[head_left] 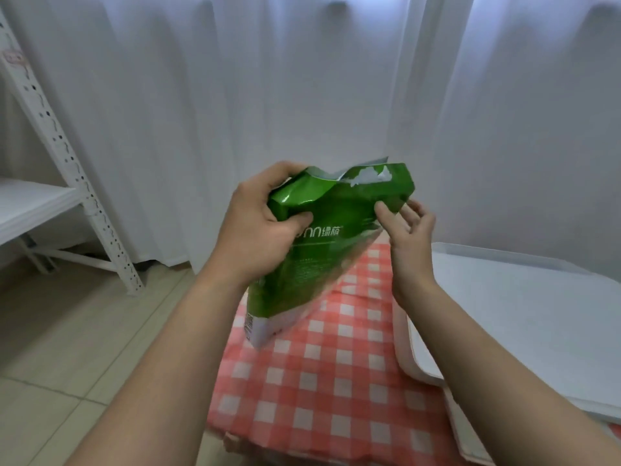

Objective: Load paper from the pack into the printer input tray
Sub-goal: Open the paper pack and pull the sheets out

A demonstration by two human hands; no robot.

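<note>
Head view, looking forward and down. A glossy green plastic-wrapped pack of paper [322,243] stands on end at the centre of the frame, tilted, its pale lower corner resting on the red-and-white checked cloth [336,381] that covers the low surface at 6 o'clock. The wrapper's upper end, at 12 o'clock on the pack, is torn open; white shows inside the tear.

The left hand [258,230], at 9 o'clock from the pack, is closed around the wrapper's upper left corner, fingers curled over the far side and thumb pressed on the near face just above the white printed lettering. The right hand [408,230], at 3 o'clock from the pack, pinches the wrapper's upper right edge between thumb and fingertips, the remaining fingers loosely spread. Both forearms enter from the bottom edge.

At 3 to 4 o'clock lies a translucent white plastic storage-box lid [524,314], just beside the cloth. At 9 to 10 o'clock stands a white perforated metal shelving frame [67,156] on the beige tiled floor [67,331]. A white pleated curtain [302,79] fills the background from 10 to 2 o'clock.
</note>
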